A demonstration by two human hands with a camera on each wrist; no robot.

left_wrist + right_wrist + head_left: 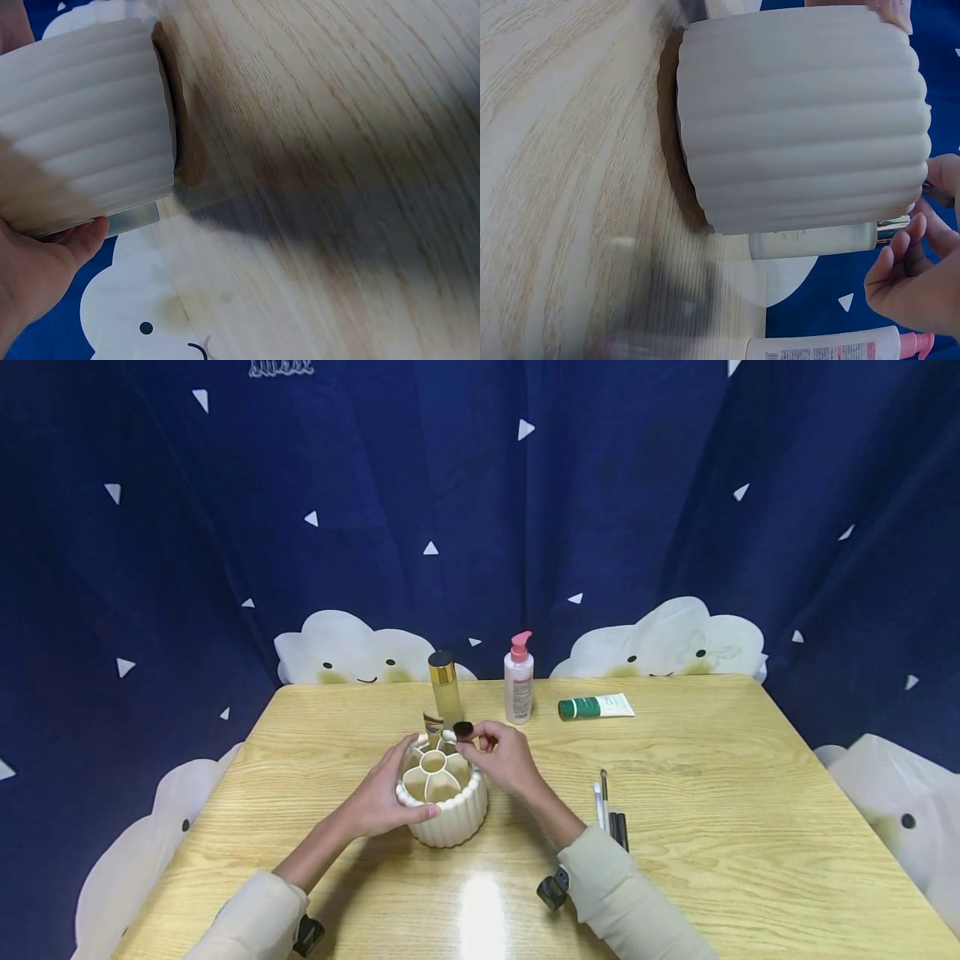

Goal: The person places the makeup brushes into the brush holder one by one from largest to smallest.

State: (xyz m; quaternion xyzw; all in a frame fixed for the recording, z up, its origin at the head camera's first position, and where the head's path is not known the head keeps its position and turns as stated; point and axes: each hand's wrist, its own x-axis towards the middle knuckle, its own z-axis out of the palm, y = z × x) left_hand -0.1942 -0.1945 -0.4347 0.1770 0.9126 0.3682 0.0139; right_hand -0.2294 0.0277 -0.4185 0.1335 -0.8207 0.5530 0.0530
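A cream ribbed round organizer (448,823), with petal-shaped compartments around a central ring, stands upright on the table. My left hand (384,795) grips its left side, thumb along the near rim; the left wrist view shows the fingers against the ribbed wall. At the back right rim, my right hand (507,760) pinches a makeup brush (463,729) with a dark head pointing up. The brush's lower end is hidden by the rim and fingers. In a back compartment stands another slim item (433,725) with a brown and gold top, its kind unclear.
Behind the organizer stands a gold-and-black-capped bottle (447,693). A pink pump bottle (519,685) is right of it, and a green-and-white tube (596,707) lies farther right. Several slim brushes or pencils (604,806) lie beside the right forearm.
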